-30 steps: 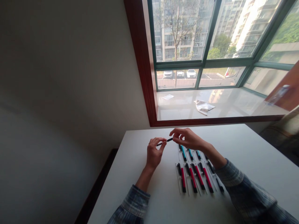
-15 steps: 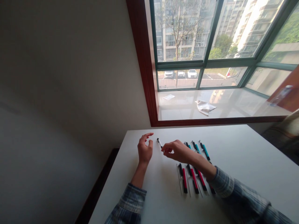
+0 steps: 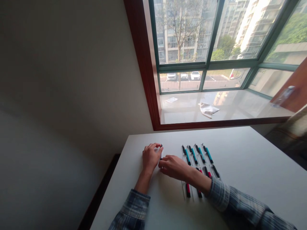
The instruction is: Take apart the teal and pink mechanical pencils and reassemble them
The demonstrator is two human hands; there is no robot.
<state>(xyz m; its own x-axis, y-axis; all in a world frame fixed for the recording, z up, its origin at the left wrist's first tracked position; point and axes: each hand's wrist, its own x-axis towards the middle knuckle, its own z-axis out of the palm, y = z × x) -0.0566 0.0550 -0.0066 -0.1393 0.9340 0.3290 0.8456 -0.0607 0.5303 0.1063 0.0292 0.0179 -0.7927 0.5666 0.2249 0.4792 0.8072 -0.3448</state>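
Since the earlier frame the left hand (image 3: 150,156) has closed in on the slim black-and-white pen (image 3: 161,155), which now points more nearly straight away from the person, and the right hand (image 3: 174,166) has shifted a little nearer and to the left. Closest are the plaid cuffs (image 3: 219,193) of both forearms over the white table (image 3: 163,204). The right forearm crosses a row of red barrels (image 3: 188,190) with black ends, hiding part of them, with thin pale rods lying alongside. The pen sits between the hands, left of the rows: the right hand pinches its near end, though the fingertips are partly hidden and how firmly is hard to say, while the left thumb and fingers grasp it near its black far end. Farther back lie four teal barrels (image 3: 201,155), each beside a black piece. Past the table, a crumpled white cloth (image 3: 208,109) rests on the glossy windowsill (image 3: 187,111); beyond the green-framed window are parked cars (image 3: 195,75), a tree (image 3: 178,48) and apartment blocks.
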